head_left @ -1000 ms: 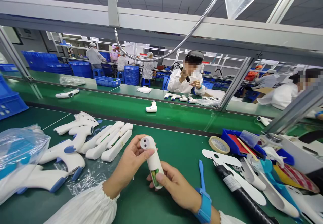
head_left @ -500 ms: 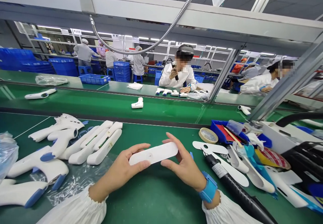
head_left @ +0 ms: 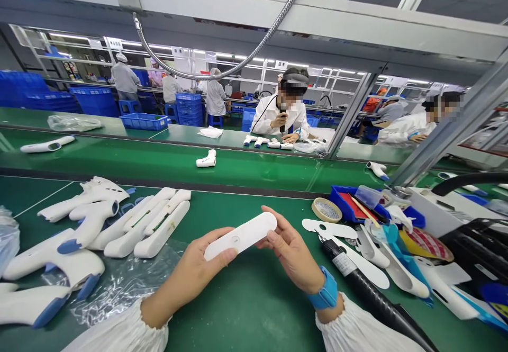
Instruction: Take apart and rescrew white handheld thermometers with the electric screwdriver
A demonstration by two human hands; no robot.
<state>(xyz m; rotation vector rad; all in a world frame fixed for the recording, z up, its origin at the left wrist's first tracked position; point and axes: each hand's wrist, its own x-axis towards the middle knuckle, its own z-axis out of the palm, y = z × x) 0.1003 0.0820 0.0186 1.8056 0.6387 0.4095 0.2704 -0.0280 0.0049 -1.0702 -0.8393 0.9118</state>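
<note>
A long white plastic piece with rounded ends (head_left: 246,234) is held above the green bench, tilted with its right end higher. My left hand (head_left: 198,262) grips its left end, the thumb lying along the near edge. At the right end, my right hand (head_left: 291,254) holds it between thumb and fingers; a blue band circles that wrist. A small round mark shows on the piece's upper face. Several similar long white housings (head_left: 153,222) lie side by side to the left, next to white thermometer-gun shells with blue parts (head_left: 75,254).
A black electric screwdriver (head_left: 357,278) lies on the right beside loose white shells (head_left: 405,267), a round tin (head_left: 326,210) and a blue tray (head_left: 341,198). Beyond runs a green conveyor (head_left: 254,174) carrying a white gun-shaped unit (head_left: 207,159). A co-worker (head_left: 286,108) sits opposite.
The white piece has tilted more, its right end rising. My right thumb has moved from below the piece up onto its right end. On the conveyor, units have shifted left.
</note>
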